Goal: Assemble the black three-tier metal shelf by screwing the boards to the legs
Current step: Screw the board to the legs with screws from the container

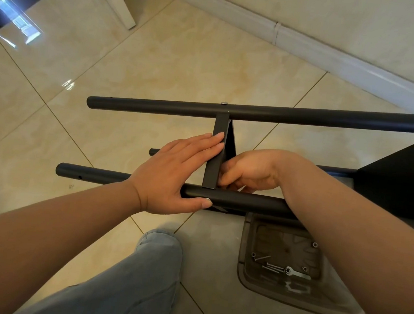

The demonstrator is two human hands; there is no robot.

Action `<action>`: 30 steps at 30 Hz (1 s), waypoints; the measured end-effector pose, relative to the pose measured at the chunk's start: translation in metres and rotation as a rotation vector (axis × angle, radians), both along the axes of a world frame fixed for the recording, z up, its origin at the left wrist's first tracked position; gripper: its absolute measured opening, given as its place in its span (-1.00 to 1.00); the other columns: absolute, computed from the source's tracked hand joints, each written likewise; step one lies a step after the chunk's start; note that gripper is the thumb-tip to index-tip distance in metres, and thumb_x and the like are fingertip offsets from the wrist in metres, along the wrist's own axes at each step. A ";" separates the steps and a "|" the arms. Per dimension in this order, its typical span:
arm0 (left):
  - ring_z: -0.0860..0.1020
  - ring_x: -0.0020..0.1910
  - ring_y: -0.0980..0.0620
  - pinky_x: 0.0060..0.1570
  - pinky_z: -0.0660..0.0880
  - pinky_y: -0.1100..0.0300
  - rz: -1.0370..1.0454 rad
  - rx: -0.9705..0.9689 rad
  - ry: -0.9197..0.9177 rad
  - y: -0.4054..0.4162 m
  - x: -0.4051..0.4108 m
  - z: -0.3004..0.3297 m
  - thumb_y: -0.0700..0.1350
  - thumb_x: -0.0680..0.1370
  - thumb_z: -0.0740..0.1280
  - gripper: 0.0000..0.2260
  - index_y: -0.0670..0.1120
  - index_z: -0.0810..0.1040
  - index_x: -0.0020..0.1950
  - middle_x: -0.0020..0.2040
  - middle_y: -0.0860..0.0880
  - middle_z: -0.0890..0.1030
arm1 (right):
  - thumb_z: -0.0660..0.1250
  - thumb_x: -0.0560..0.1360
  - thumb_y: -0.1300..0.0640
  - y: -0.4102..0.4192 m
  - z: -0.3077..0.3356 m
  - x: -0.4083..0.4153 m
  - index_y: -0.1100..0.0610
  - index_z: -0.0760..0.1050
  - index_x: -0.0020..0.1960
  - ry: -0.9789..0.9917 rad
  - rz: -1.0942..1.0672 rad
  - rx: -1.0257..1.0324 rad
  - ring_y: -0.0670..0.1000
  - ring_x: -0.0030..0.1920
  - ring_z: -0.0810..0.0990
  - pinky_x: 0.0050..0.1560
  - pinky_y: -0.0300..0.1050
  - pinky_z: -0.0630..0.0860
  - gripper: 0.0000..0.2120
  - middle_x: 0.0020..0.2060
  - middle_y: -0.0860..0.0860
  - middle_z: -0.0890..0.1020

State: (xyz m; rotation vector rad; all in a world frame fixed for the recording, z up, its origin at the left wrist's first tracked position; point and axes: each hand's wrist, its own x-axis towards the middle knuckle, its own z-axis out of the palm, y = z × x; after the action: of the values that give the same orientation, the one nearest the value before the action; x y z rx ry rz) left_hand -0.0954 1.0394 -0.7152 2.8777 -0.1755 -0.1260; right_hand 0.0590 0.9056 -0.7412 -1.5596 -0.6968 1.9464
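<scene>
— So, where did we have our hands on the black three-tier metal shelf (398, 180)?

— Our left hand (174, 171) lay spread, fingers straight and flat against the edge of the narrow black metal board (216, 155), with the thumb pressed on the near black round metal leg (234, 201), right by a small silver screw head (207, 199) in that tube.

— And the right?

— Our right hand (250, 171) was curled behind the board, fingers tucked in at its lower corner; we could not tell what they pinched, if anything.

— Where did the frame sit?

— On its side over the glossy beige tiled floor (159, 63), legs running left to right. The far black round metal leg (255, 113) already carried a silver screw (224, 103) above the board. The tubes looked matte and smooth.

— Any hardware about?

— A translucent grey plastic tray (245, 274) lay beneath our right forearm, holding long silver screws (272, 267) and a small flat silver wrench (296, 273). We read no writing anywhere.
</scene>
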 end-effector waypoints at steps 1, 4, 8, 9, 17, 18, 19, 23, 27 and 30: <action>0.04 0.51 0.06 0.42 0.12 0.03 0.000 0.000 -0.001 0.000 0.000 0.000 0.35 0.45 0.14 -0.23 0.02 -0.02 0.53 0.54 0.07 0.00 | 0.24 0.54 0.23 0.000 0.000 0.000 0.11 0.52 0.09 -0.006 0.002 -0.005 0.02 -0.03 0.57 -0.02 -0.11 0.50 -0.83 -0.05 0.07 0.60; 0.03 0.51 0.07 0.42 0.11 0.04 -0.002 0.003 -0.003 0.000 0.000 0.000 0.35 0.45 0.15 -0.22 0.01 -0.02 0.53 0.54 0.07 0.00 | 0.24 0.54 0.21 0.001 0.000 0.001 0.15 0.51 0.16 -0.012 0.009 -0.017 0.04 -0.01 0.57 0.00 -0.09 0.50 -0.79 -0.04 0.08 0.59; 0.02 0.51 0.08 0.42 0.10 0.05 -0.004 0.010 -0.001 0.000 0.000 -0.001 0.35 0.45 0.15 -0.22 0.02 -0.02 0.53 0.54 0.09 -0.02 | 0.21 0.54 0.26 0.000 0.002 0.001 0.09 0.53 -0.01 0.013 0.018 0.020 0.00 -0.03 0.56 -0.01 -0.11 0.49 -0.85 -0.08 0.03 0.60; 0.02 0.51 0.08 0.42 0.10 0.06 -0.005 0.010 0.000 0.000 0.000 -0.001 0.34 0.45 0.15 -0.22 0.02 -0.02 0.53 0.54 0.08 -0.01 | 0.21 0.55 0.26 0.000 0.002 0.001 0.09 0.53 -0.03 0.012 0.018 0.025 -0.01 -0.04 0.56 -0.01 -0.12 0.49 -0.85 -0.09 0.03 0.60; 0.02 0.51 0.09 0.42 0.10 0.06 -0.002 0.017 0.002 0.001 0.000 -0.001 0.34 0.44 0.16 -0.21 0.01 -0.02 0.54 0.54 0.09 -0.02 | 0.22 0.55 0.23 0.000 0.002 0.002 0.09 0.53 0.02 0.004 0.025 0.018 0.01 -0.03 0.56 -0.01 -0.12 0.50 -0.86 -0.08 0.04 0.60; 0.01 0.51 0.10 0.43 0.10 0.06 -0.001 0.018 0.006 0.001 0.000 -0.001 0.34 0.44 0.16 -0.21 0.01 -0.02 0.54 0.54 0.09 -0.03 | 0.22 0.55 0.24 0.000 0.002 0.002 0.09 0.53 0.01 0.009 0.033 0.024 0.00 -0.03 0.56 0.00 -0.12 0.49 -0.85 -0.07 0.03 0.60; 0.01 0.51 0.10 0.43 0.09 0.07 0.000 0.019 0.009 0.001 0.000 -0.001 0.34 0.44 0.16 -0.21 0.01 -0.02 0.54 0.54 0.09 -0.03 | 0.22 0.55 0.24 0.000 0.002 0.002 0.08 0.53 0.01 0.009 0.037 0.025 -0.01 -0.03 0.55 0.00 -0.12 0.49 -0.85 -0.07 0.03 0.59; 0.03 0.51 0.07 0.42 0.11 0.04 0.004 0.006 0.009 0.000 0.000 -0.001 0.35 0.44 0.15 -0.22 0.03 -0.03 0.53 0.54 0.08 -0.01 | 0.23 0.55 0.20 0.001 0.000 0.001 0.11 0.53 0.02 -0.025 0.030 -0.006 -0.01 -0.09 0.58 -0.08 -0.14 0.50 -0.88 -0.12 0.04 0.61; 0.05 0.51 0.05 0.42 0.12 0.02 0.005 0.004 0.005 0.000 0.000 -0.001 0.36 0.44 0.14 -0.23 0.03 -0.03 0.53 0.54 0.07 0.00 | 0.22 0.56 0.19 0.001 0.000 0.003 0.09 0.52 0.04 -0.021 0.047 0.003 0.00 -0.07 0.57 -0.05 -0.13 0.49 -0.87 -0.11 0.03 0.60; 0.06 0.51 0.04 0.42 0.14 0.01 0.003 0.002 0.002 0.000 0.000 -0.001 0.35 0.44 0.14 -0.23 0.02 -0.01 0.53 0.55 0.05 0.02 | 0.21 0.56 0.22 0.001 0.001 0.003 0.08 0.52 0.01 0.006 0.058 0.028 0.00 -0.02 0.55 0.01 -0.12 0.49 -0.86 -0.07 0.03 0.59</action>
State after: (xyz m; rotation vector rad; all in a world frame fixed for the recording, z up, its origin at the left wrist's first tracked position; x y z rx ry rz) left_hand -0.0951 1.0397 -0.7160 2.8799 -0.1710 -0.1292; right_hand 0.0619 0.9064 -0.7405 -1.5326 -0.7712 1.9733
